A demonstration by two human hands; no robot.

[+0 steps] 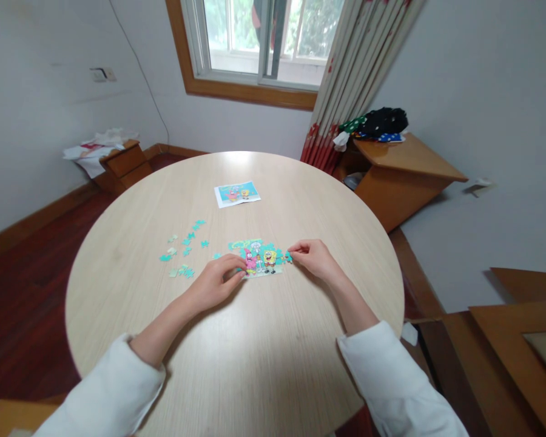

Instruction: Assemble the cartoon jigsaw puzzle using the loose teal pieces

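Observation:
A partly joined jigsaw puzzle (257,264) with cartoon figures lies flat on the round table (236,352). My left hand (221,280) rests at the puzzle's left edge, fingers bent and thumb apart from them, with nothing seen between. At the right edge, my right hand (315,257) pinches a small teal puzzle piece (289,257) between thumb and fingertips, close beside the joined part. Several loose puzzle pieces (189,238) are scattered left of the puzzle. A loose piece near my left knuckles is partly hidden.
Behind the puzzle lies a printed reference picture (237,194) of the same cartoon. A wooden cabinet (404,161) with cloths on it stands beyond the table at the right, near a curtain (346,73). A small wooden stand (125,164) is at the back left.

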